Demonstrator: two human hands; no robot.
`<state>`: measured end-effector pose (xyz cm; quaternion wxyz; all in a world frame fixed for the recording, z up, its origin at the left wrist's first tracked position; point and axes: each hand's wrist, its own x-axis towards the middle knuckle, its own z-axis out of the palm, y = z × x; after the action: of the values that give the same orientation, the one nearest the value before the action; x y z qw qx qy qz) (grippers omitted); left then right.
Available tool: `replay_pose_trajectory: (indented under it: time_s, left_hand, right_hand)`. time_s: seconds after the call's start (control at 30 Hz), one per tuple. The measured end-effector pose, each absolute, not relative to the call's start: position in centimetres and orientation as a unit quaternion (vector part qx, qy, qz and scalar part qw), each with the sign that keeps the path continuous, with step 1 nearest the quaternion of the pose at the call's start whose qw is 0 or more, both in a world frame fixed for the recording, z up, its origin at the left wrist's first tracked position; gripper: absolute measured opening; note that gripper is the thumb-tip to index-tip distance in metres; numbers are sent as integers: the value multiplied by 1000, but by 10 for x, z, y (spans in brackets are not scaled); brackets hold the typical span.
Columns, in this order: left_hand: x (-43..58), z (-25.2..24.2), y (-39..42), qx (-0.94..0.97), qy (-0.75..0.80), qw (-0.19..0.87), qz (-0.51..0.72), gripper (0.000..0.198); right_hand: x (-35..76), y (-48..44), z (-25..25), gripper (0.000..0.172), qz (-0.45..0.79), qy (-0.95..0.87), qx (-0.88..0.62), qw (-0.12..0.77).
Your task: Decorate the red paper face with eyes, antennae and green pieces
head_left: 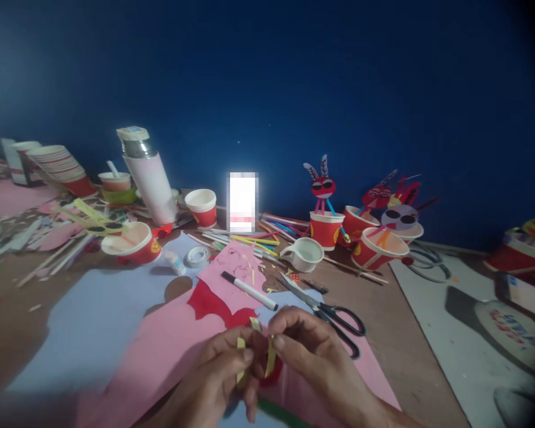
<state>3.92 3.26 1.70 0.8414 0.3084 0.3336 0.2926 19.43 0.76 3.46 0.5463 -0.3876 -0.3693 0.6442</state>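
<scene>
My left hand point(223, 368) is closed around a yellow paper piece point(241, 359), with its thumb on top. Between the thumb and forefinger of my right hand point(312, 351) is a narrow yellow paper strip point(270, 358), hanging down. A red paper scrap point(273, 375) shows just behind the strip. Both hands are held close together above pink paper point(160, 351). Beyond my fingers lie a black-capped white marker point(249, 291), a cut red paper point(214, 306) and a pair of scissors point(325, 312) with black handles, their blades pointing away to the left.
Red paper cups with paper figures point(327, 232) stand at the back right. A white cup with a handle point(305, 254), coloured sticks point(254, 241), a white flask point(149, 184) and a bright screen point(242, 199) line the back. Stacked cups point(62, 166) lean at the left.
</scene>
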Motion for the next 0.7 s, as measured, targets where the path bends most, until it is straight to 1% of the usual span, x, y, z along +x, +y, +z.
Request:
replay_pose_trajectory:
  time_s: [0.07, 0.17, 0.27, 0.37, 0.47, 0.6, 0.7]
  left_hand:
    - [41, 22, 30, 269, 331, 865, 264, 18]
    - [42, 26, 27, 238, 313, 897, 202, 21]
    - [39, 28, 26, 260, 281, 912, 149, 24]
    - [36, 30, 27, 297, 264, 908, 134, 31]
    - [37, 32, 29, 330, 284, 888, 149, 34]
    - [38, 23, 32, 355, 366, 822, 253, 32]
    - [35, 10, 34, 398, 420, 771, 265, 36]
  right_hand:
    - [195, 4, 34, 12, 661, -376, -340, 553]
    - [197, 1, 32, 10, 694, -379, -301, 533]
    - [198, 1, 32, 8, 707, -379, -295, 518]
    - [197, 3, 32, 7, 719, -366, -287, 517]
    - [196, 6, 29, 12, 710, -358, -300, 527]
    - [196, 9, 24, 24, 665, -332, -378, 552]
    - [193, 10, 25, 36, 661, -358, -404, 522]
